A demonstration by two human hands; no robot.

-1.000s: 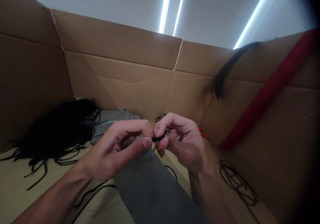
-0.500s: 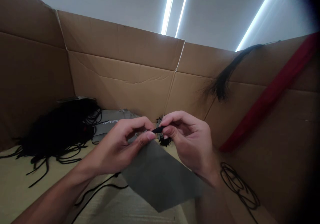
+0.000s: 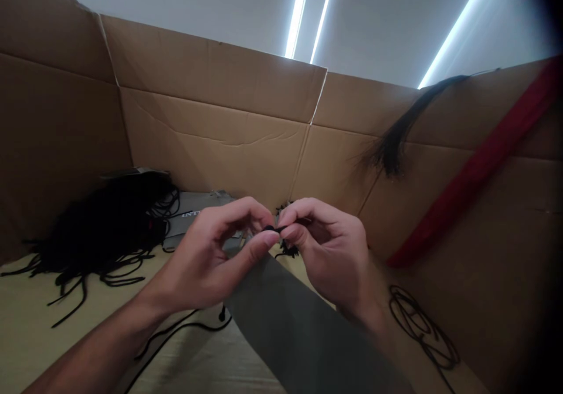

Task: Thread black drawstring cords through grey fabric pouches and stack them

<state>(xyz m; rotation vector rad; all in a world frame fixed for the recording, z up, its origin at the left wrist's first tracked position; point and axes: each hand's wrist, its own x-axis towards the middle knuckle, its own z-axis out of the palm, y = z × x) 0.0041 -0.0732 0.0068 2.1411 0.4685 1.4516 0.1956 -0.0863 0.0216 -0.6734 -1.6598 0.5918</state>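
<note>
My left hand (image 3: 211,259) pinches the top edge of a grey fabric piece (image 3: 299,329) between thumb and forefinger. The fabric hangs down towards me between my forearms. My right hand (image 3: 329,247) is closed in a pinch on the end of a thin black cord (image 3: 273,228), right against my left fingertips at the fabric's edge. Both hands are held up in front of the brown cardboard wall (image 3: 220,130). A small black frayed tuft (image 3: 288,247) shows just below my fingers.
A heap of black cords (image 3: 101,230) lies at the left beside folded grey fabric with white lettering (image 3: 193,215). A coiled black cord (image 3: 422,329) lies at the right. A red strap (image 3: 475,165) and a black tassel (image 3: 391,148) hang on the right cardboard wall.
The grey fabric has swung from spread out to hanging down towards me. My fingertips have drawn close together again around the cord's end.
</note>
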